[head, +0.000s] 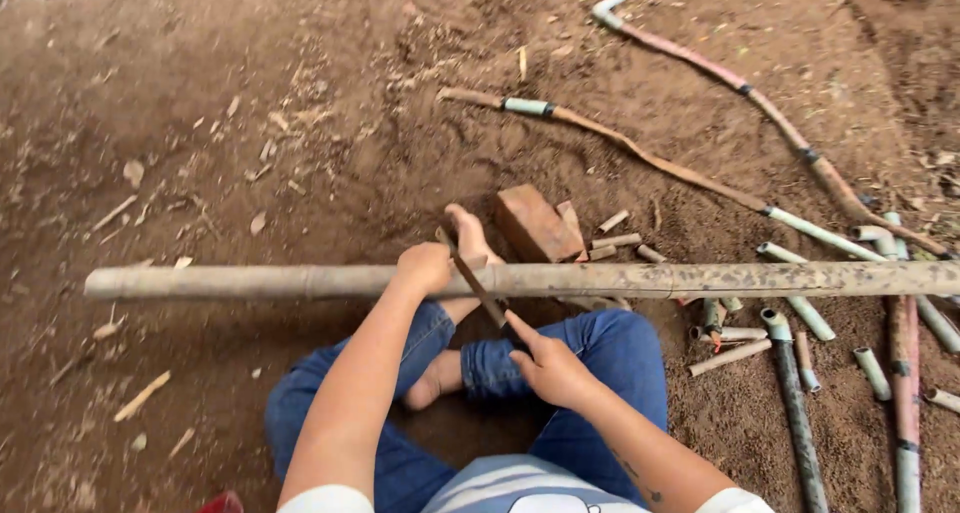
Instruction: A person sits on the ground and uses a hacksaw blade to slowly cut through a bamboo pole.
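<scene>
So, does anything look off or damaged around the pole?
Nothing alarming. The long bamboo pole lies level across a brick, blade across it. Cut bamboo pieces lie scattered on the dirt at right.

The long bamboo pole (620,279) was pale tan, mottled with dark specks. The brick (535,223) was reddish brown, and the soil (250,103) a warm brown. The jeans (610,358) were blue, the shirt (520,488) white with grey-blue stripes. The saw blade (478,288) looked dark, and the cut bamboo pieces (800,318) pale green-grey.
</scene>
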